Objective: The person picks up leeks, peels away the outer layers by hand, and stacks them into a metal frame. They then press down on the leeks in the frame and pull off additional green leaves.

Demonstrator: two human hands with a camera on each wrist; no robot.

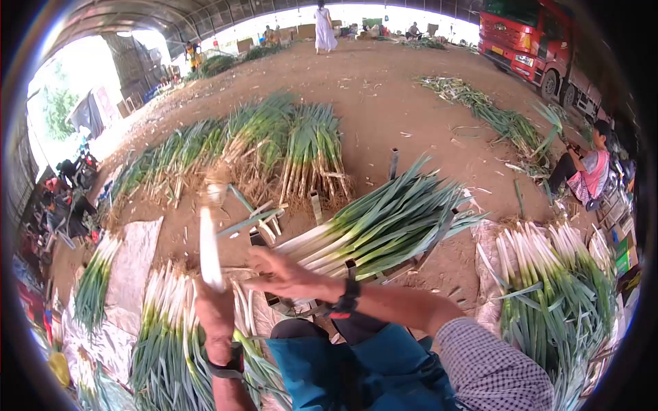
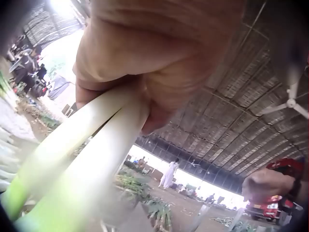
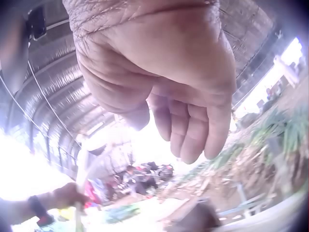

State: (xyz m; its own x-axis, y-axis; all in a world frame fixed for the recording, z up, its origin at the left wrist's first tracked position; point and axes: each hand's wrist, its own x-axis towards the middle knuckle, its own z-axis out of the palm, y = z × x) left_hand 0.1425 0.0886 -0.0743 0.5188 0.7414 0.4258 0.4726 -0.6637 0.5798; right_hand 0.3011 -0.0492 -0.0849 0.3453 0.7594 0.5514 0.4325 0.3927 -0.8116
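Note:
My left hand [image 1: 215, 314] grips long green onions upright by their white stalks [image 1: 210, 250], the root ends pointing up. Close up in the left wrist view, two white stalks [image 2: 104, 150] pass between the thumb and curled fingers. To the right, my right hand [image 1: 291, 277] is held in the air with nothing in it; its fingers [image 3: 181, 128] are loosely bent in the right wrist view. Just beyond it, a thick bundle of green onions [image 1: 377, 222] lies across a low rack with upright metal posts [image 1: 316, 207].
More green onions [image 1: 164, 335] lie at my left and another pile [image 1: 555, 281] at my right, both on sheeting. Rooted bunches [image 1: 274, 147] stand ahead on the dirt floor. A seated person [image 1: 589, 168] and a red truck [image 1: 524, 41] are on the right.

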